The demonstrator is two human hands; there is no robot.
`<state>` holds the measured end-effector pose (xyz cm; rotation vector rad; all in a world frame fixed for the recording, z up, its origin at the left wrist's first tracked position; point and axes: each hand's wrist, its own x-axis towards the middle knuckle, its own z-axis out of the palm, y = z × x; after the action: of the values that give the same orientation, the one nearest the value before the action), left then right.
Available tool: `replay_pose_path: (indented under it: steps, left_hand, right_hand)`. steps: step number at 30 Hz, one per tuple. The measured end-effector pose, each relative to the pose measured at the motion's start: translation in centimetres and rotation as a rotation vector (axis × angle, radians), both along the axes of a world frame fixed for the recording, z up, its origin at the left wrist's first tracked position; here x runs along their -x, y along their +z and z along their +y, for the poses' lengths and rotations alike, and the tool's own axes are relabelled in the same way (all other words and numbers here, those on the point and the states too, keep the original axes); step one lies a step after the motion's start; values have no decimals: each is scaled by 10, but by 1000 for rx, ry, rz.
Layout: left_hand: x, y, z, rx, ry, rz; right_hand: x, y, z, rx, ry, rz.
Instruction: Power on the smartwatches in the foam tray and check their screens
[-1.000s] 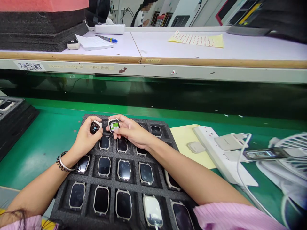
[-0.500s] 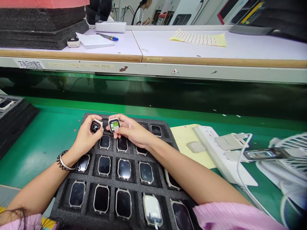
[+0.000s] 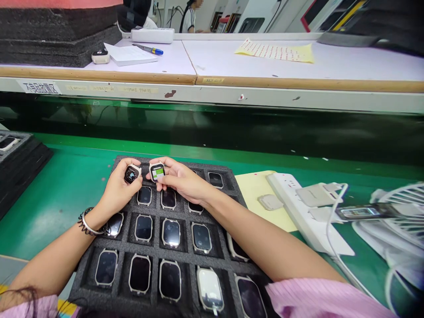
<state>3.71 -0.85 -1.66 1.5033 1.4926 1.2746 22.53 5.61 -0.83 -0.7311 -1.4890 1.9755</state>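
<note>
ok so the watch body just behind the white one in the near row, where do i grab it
Grip the watch body by its pale rim, thumb and finger on the two long sides, coming straight down from above. It lies flat, screen up, sunk in a foam tray pocket, so likely only the rim is free.

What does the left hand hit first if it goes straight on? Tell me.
Probably the green-lit watch in the right hand, just ahead of the left hand with its dim watch. Depth is unclear, so it might pass beside it.
</note>
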Motion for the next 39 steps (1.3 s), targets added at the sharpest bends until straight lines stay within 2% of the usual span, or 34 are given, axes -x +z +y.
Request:
replay_pose_path:
  steps: [14, 21, 24, 39]
  left_hand:
    - [0, 0, 0, -1, -8, -4]
    - [-6, 8, -1, 182, -80, -455]
    - [-7, 12, -3, 191, -83, -542]
    - [-9, 15, -3, 178, -53, -448]
  right_hand:
    - [0, -1, -1, 31, -7, 16]
    - [-1, 2, -1, 84, -54, 68]
    - [-1, 3, -1, 77, -69, 97]
    - [1, -2, 0, 47, -30, 151]
